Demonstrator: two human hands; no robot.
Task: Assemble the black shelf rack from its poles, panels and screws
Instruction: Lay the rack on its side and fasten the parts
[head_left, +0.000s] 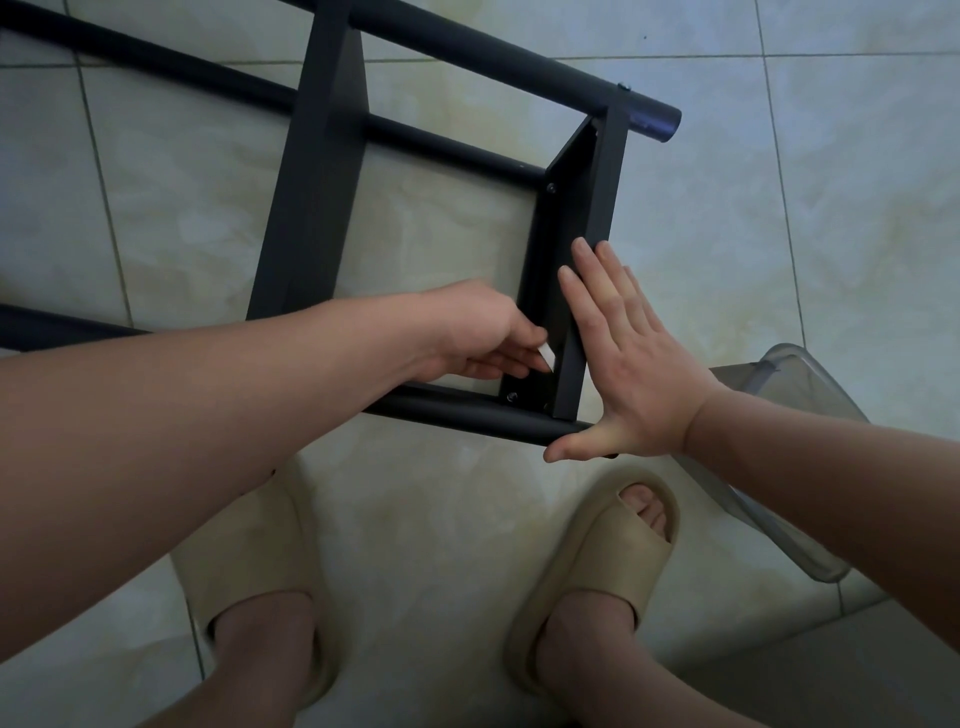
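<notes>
Rack poles (467, 415) and panels (311, 171): matt black, smooth, metal-looking. Floor (831, 208): glossy pale marbled tile. Slippers (597, 551): matt beige foam. Container (810, 384): clear smooth plastic.

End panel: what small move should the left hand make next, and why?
Probably lower the left hand, which pinches a small white piece, to the screw at the near corner of the panel. The right hand lies flat on its outer face, bracing it. What the piece is cannot be told.
</notes>
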